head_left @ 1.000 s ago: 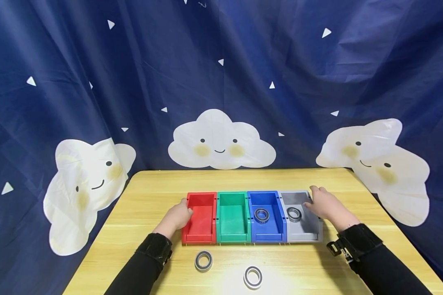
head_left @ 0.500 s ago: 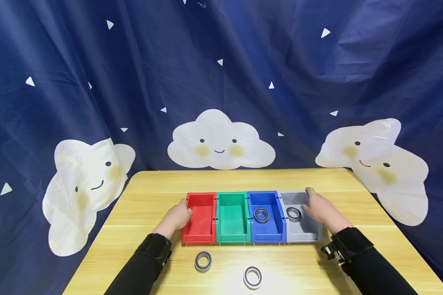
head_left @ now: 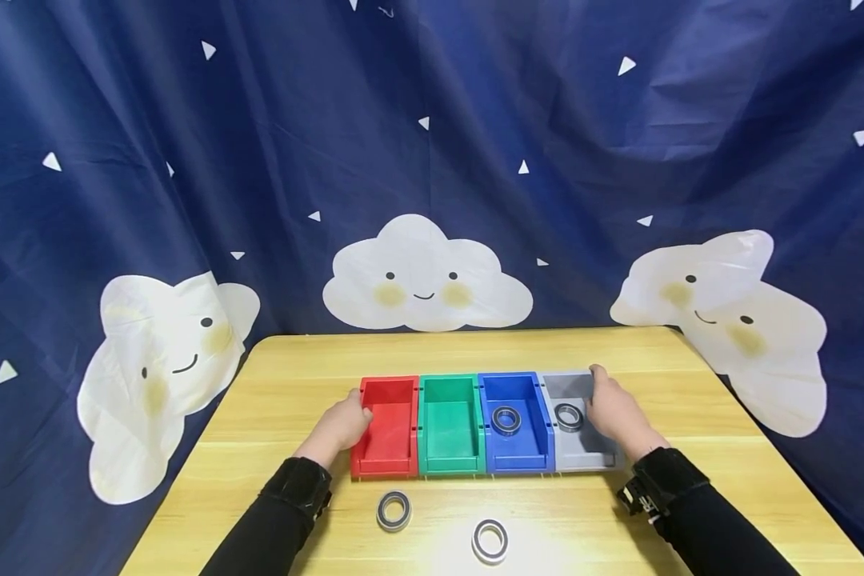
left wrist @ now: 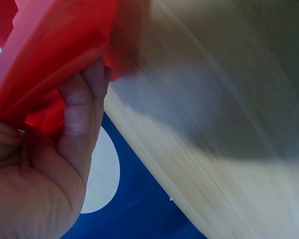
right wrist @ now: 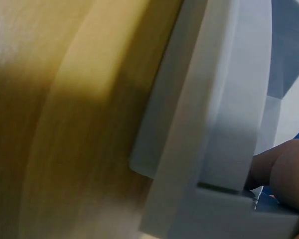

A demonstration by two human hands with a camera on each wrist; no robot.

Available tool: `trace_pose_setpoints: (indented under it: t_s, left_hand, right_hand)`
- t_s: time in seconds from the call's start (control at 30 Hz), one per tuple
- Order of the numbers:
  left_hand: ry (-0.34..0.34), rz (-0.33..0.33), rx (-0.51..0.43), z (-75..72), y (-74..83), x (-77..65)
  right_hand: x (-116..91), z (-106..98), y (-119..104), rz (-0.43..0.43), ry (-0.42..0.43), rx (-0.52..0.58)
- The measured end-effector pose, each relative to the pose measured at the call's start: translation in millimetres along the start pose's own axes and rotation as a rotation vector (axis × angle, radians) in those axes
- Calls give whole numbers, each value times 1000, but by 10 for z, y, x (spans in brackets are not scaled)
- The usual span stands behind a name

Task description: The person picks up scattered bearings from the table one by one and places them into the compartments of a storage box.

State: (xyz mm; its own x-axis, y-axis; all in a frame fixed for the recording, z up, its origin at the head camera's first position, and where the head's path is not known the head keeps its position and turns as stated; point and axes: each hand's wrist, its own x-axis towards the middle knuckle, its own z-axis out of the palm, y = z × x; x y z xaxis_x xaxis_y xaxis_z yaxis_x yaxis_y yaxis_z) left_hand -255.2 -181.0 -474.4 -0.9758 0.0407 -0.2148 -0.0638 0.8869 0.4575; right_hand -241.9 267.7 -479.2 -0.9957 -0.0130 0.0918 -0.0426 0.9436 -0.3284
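Note:
A row of joined open bins stands on the table: red point(head_left: 390, 436), green point(head_left: 451, 432), blue point(head_left: 522, 450) and grey point(head_left: 592, 452). My left hand point(head_left: 341, 424) grips the red bin's left wall, thumb inside; in the left wrist view, fingers point(left wrist: 79, 117) curl beneath the red plastic point(left wrist: 55, 59). At the other end my right hand point(head_left: 617, 412) holds the grey bin's right wall. The right wrist view shows that grey wall point(right wrist: 229, 109) and one digit over it; the other fingers are hidden. One ball bearing point(head_left: 506, 433) lies in the blue bin, another bearing point(head_left: 569, 429) in the grey.
Two more bearings lie on the wooden table point(head_left: 302, 360) in front of the bins: one bearing point(head_left: 394, 526) before the red bin, one bearing point(head_left: 490, 559) nearer me. A dark blue curtain point(head_left: 432, 176) with cloud shapes hangs behind the table.
My right hand has moved left and closed in on the grey bin's right wall. The left hand keeps its hold on the red bin. The head view has shifted slightly.

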Motion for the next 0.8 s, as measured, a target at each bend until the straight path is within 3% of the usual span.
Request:
trace_pose_setpoints:
  t_s: [0.27, 0.53, 0.8]
  left_hand:
    - [8, 10, -3, 23, -18, -18]
    - [88, 39, 110, -20, -12, -65]
    - [172, 36, 181, -202, 171, -180]
  right_hand:
    - [-42, 44, 0, 10, 13, 8]
    - [-16, 51, 10, 31, -5, 10]
    - [6, 43, 1, 42, -4, 10]
